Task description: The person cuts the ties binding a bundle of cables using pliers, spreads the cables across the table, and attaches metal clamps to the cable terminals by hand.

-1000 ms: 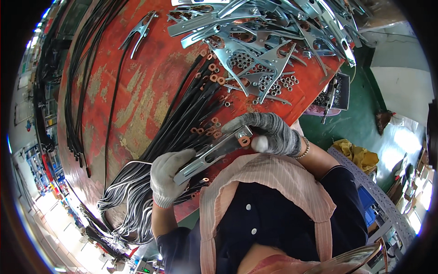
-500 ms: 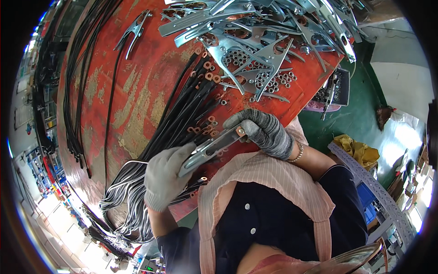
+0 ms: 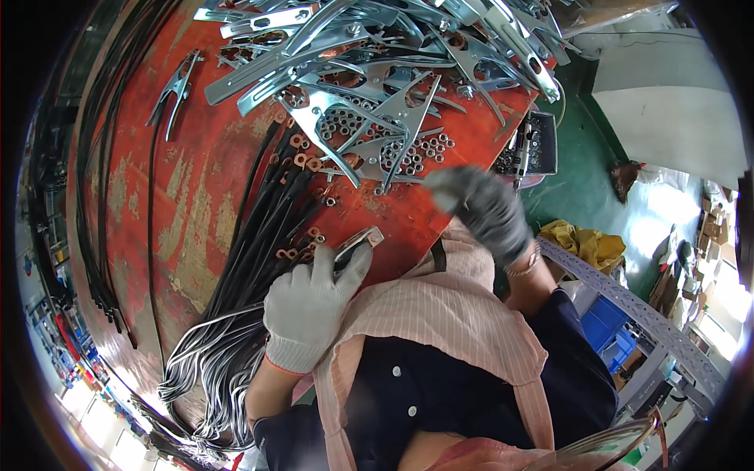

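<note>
My left hand (image 3: 309, 308), in a white knitted glove, is closed around a silver metal clamp (image 3: 366, 238) low over the near edge of the red table. Most of the clamp is hidden by the glove; its copper-faced end sticks out beyond my fingers. My right hand (image 3: 481, 210), gloved in grey, is raised beyond the table's right edge, apart from the clamp. Its fingers are smeared by motion. Loose hex nuts (image 3: 411, 157) lie to its left, below a heap of silver clamps (image 3: 369, 59). Black cables (image 3: 259, 216) with copper lugs lie beyond my left hand.
A single clamp (image 3: 176, 93) lies on the red table (image 3: 184, 169) at the far left, near long black cables (image 3: 96, 196). Black-and-white leads (image 3: 208, 377) hang at the near left. A bin of small hardware (image 3: 540, 145) stands off the right edge, near a yellow sack (image 3: 583, 245).
My right hand has let go of the clamp's end and moved right and away. My left hand still holds the clamp, now turned lower in its grasp. The whole view has shifted slightly.
</note>
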`<state>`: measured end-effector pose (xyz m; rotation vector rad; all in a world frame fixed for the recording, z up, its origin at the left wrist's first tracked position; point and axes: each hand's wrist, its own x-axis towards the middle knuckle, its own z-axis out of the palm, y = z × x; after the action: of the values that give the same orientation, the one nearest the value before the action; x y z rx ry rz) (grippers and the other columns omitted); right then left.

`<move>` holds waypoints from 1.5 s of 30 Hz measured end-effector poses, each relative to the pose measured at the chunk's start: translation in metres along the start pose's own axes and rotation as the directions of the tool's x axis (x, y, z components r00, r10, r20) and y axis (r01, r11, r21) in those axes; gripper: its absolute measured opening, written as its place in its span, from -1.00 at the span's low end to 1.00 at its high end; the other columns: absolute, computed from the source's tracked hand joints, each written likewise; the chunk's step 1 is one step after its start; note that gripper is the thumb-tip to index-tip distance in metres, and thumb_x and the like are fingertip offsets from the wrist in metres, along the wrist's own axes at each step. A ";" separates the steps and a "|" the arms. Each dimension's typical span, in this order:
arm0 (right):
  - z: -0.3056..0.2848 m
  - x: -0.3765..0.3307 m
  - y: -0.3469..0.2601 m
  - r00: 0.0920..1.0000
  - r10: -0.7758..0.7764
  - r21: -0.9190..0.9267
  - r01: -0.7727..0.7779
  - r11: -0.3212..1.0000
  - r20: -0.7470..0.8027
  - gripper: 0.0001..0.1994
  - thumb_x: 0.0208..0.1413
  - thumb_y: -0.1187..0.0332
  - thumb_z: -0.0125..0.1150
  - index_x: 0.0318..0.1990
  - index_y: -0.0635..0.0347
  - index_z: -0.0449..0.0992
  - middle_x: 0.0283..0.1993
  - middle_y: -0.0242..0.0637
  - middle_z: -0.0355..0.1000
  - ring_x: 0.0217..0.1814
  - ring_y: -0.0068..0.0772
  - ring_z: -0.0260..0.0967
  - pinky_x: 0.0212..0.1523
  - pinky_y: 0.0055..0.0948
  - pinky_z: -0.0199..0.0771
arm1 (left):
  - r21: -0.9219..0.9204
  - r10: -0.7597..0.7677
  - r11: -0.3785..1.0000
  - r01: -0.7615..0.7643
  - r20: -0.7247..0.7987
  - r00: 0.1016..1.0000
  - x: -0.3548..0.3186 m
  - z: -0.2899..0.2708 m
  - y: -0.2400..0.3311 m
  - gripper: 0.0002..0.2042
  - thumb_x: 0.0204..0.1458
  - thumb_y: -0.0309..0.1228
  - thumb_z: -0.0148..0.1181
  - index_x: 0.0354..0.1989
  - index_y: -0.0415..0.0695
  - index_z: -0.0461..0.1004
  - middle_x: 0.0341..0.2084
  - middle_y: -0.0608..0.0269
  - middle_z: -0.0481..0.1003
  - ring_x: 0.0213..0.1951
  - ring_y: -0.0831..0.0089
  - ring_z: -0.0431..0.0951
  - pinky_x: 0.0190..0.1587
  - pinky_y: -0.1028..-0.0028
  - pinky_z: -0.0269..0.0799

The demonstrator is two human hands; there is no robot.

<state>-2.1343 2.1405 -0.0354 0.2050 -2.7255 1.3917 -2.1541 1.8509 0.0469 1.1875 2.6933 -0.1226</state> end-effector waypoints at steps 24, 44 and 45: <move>0.037 0.015 -0.038 0.946 -0.032 0.159 -0.021 0.987 0.324 -0.80 0.01 0.35 0.41 -0.17 0.06 0.64 -0.32 -0.40 0.50 -0.38 -0.52 0.52 -0.36 -0.51 0.54 | -0.073 -0.014 0.997 0.016 0.031 0.999 0.003 -0.003 -0.002 -0.46 0.06 -0.31 0.04 0.28 0.39 0.34 -0.21 0.27 0.46 -0.50 0.41 0.46 -0.52 0.42 0.41; 0.045 0.018 -0.010 0.892 -0.036 0.323 -0.125 0.938 0.451 -0.68 0.05 0.18 0.46 -0.06 0.03 0.63 -0.23 -0.40 0.47 -0.31 -0.54 0.49 -0.24 -0.55 0.55 | -0.112 0.001 0.994 0.005 0.046 0.999 0.001 -0.002 -0.004 -0.45 0.06 -0.23 0.11 0.31 0.35 0.32 -0.20 0.25 0.46 -0.51 0.39 0.45 -0.51 0.40 0.41; 0.044 0.020 -0.012 0.892 -0.037 0.324 -0.125 0.938 0.450 -0.68 0.05 0.18 0.46 -0.06 0.03 0.63 -0.23 -0.40 0.47 -0.31 -0.54 0.49 -0.24 -0.55 0.55 | -0.111 0.001 0.994 0.005 0.047 0.999 0.000 -0.001 -0.004 -0.45 0.06 -0.23 0.11 0.31 0.35 0.32 -0.20 0.25 0.46 -0.51 0.39 0.45 -0.51 0.40 0.41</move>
<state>-2.1528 2.0962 -0.0495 0.5559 -2.8050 2.0656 -2.1577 1.8485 0.0482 1.1352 2.6235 -0.0009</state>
